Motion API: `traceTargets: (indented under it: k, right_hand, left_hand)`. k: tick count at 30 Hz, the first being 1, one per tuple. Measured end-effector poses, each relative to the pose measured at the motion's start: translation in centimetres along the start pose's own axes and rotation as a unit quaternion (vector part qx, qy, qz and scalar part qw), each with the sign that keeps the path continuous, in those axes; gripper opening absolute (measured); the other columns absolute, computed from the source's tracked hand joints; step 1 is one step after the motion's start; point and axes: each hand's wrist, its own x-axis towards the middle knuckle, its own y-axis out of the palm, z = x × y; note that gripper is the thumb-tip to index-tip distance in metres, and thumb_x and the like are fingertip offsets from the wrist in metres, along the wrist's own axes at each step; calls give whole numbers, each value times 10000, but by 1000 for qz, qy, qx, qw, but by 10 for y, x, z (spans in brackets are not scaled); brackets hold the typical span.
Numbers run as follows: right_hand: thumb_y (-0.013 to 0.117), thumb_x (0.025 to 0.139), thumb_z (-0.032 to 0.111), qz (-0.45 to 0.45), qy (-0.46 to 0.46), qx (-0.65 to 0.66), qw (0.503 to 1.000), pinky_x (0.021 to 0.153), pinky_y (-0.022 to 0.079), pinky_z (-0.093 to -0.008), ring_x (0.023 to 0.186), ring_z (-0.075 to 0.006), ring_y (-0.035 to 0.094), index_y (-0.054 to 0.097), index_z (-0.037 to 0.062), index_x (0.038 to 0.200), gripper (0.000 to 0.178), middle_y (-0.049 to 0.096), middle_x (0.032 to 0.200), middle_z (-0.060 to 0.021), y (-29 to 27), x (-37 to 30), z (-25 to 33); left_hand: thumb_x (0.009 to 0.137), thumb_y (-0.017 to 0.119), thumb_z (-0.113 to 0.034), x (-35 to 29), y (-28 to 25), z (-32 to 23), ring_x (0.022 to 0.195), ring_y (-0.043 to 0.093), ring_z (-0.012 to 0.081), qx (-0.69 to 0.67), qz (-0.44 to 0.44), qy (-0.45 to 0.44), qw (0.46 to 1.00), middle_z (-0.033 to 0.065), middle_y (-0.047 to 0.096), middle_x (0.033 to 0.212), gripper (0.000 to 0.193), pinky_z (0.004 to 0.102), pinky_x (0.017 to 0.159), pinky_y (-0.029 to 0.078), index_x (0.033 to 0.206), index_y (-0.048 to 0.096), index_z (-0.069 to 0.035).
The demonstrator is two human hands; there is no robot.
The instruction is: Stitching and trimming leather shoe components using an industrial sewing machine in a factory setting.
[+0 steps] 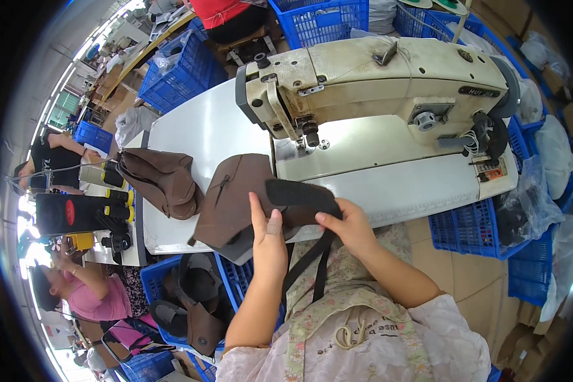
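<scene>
A brown shoe upper (pixel 234 194) with a small dark slit or pull on its face is in front of me, tilted over the near edge of the sewing table. My left hand (pixel 268 245) grips its lower part, with some fingers hidden behind the material. My right hand (pixel 353 230) pinches a wide black strip (pixel 305 192) at the upper's right side, thumb on top. Narrower black straps (pixel 307 260) hang below, toward my lap. Just beyond the upper stands a cream sewing machine (pixel 375 83), its needle area (pixel 309 137) apart from the material.
On the table's left lies a stack of brown uppers (pixel 162 181). A blue crate (pixel 156 277) of uppers stands near left; another blue crate (pixel 468 229) with plastic bags is at right. More crates (pixel 321 22) sit behind the machine. Two people (pixel 99 293) (pixel 63 156) are at left, another (pixel 229 16) beyond the table.
</scene>
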Motion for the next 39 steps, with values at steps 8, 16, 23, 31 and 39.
traceTargets:
  k: [8,16,23,31,39]
  right_hand:
    - [756,892,214,-88,53,85,991,627,496,-263,690,-103,612,656,-14,954,256,666,811,-42,-12,-7,-3]
    - [740,902,169,-68,112,209,969,652,522,-273,713,-111,605,658,1,1001,211,647,855,-27,2,-29,-8]
    - [721,917,158,-80,109,195,971,618,526,-284,687,-117,615,655,5,986,181,652,855,-29,-6,-32,-11]
    - [602,984,123,-121,60,-37,990,567,523,-280,565,-132,608,588,-24,1198,260,639,757,-55,-62,-26,28]
    - [574,910,14,-163,-140,-356,910,672,527,-375,724,-295,663,681,-2,1108,226,682,908,-149,-56,8,49]
  left_hand:
    - [828,700,-24,-2,-23,-123,1058,651,349,505,377,97,771,242,636,1190,680,393,941,507,1461,454,-58]
    - [775,710,-217,56,7,-76,1364,412,358,846,363,210,329,175,401,1527,702,468,1109,335,1408,493,-3]
    - [943,486,-226,96,17,-8,1417,362,401,800,367,336,336,200,404,1530,542,518,1186,233,1433,457,4]
    - [861,575,-163,96,30,6,1350,436,437,803,423,291,303,321,416,1468,641,449,1113,381,1399,403,140]
    - [813,652,-225,99,40,-13,1332,456,437,813,469,207,275,354,399,1465,749,383,1054,450,1396,391,167]
